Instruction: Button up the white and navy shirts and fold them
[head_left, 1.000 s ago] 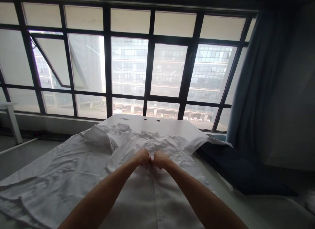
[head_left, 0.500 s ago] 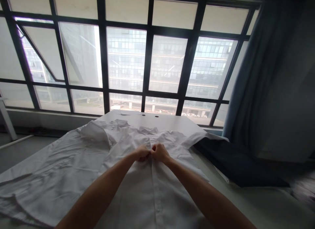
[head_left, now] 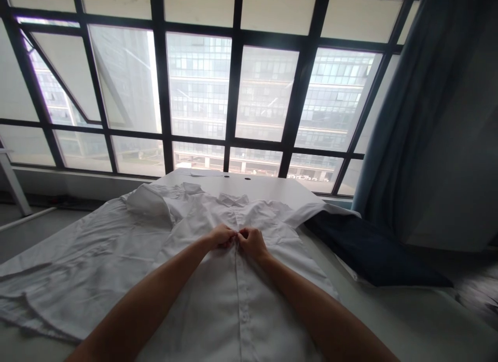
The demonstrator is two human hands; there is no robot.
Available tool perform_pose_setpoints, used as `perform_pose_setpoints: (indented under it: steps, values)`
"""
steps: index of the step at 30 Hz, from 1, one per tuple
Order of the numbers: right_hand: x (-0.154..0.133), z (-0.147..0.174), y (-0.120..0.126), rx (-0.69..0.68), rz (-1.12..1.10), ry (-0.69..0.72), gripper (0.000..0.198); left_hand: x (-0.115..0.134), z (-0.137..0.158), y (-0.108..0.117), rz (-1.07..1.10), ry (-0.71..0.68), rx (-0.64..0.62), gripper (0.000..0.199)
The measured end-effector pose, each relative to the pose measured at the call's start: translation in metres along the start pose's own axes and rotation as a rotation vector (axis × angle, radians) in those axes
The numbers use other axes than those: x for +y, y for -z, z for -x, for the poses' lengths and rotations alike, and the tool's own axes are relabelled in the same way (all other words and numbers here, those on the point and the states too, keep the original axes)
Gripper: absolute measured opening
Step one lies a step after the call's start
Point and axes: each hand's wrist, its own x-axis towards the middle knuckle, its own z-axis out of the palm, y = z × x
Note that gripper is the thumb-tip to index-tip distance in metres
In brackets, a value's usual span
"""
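Observation:
A white shirt (head_left: 218,300) lies spread out in front of me, its collar (head_left: 233,199) at the far end. The front placket runs down its middle towards me. My left hand (head_left: 222,236) pinches the placket edge from the left, in the upper part of the shirt. Close against it, my right hand (head_left: 251,241) grips the same edge from the right, thumb and index finger together. The fingertips of both hands nearly meet. Whatever button or buttonhole may lie between them is too small to make out.
Another white garment (head_left: 97,263) lies rumpled on the left. Dark navy folded cloth (head_left: 373,250) rests on the right, partly under the shirt's sleeve. The white table (head_left: 268,184) reaches towards large windows (head_left: 198,87). A blue-grey curtain (head_left: 400,144) hangs at the right.
Both hands stay at the placket, and the fingers have shifted slightly, the right hand's curl loosening a little. The placket below them has moved slightly left. The camera view has tilted a little.

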Motion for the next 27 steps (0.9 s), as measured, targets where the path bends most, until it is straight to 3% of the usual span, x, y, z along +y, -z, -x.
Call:
perform_pose_setpoints:
  steps: [6,11,17,20,27]
  values:
    - [0.007,-0.007,-0.001,-0.124,-0.26,-0.142,0.02,0.007,0.007,0.0,0.103,0.052,-0.038,0.037]
    - [0.012,-0.012,-0.006,-0.07,-0.236,-0.115,0.011,0.009,0.007,0.0,0.154,0.086,-0.05,0.042]
    - [0.016,-0.014,-0.01,-0.046,-0.204,-0.066,0.008,0.003,0.001,-0.005,0.005,0.074,0.077,0.048]
    - [0.014,-0.015,-0.006,-0.103,-0.241,-0.084,0.013,0.004,0.002,-0.007,0.004,0.068,0.108,0.04]
    - [0.0,-0.016,0.006,-0.263,-0.339,-0.272,0.029,0.011,0.009,-0.006,-0.019,-0.004,0.089,0.03]
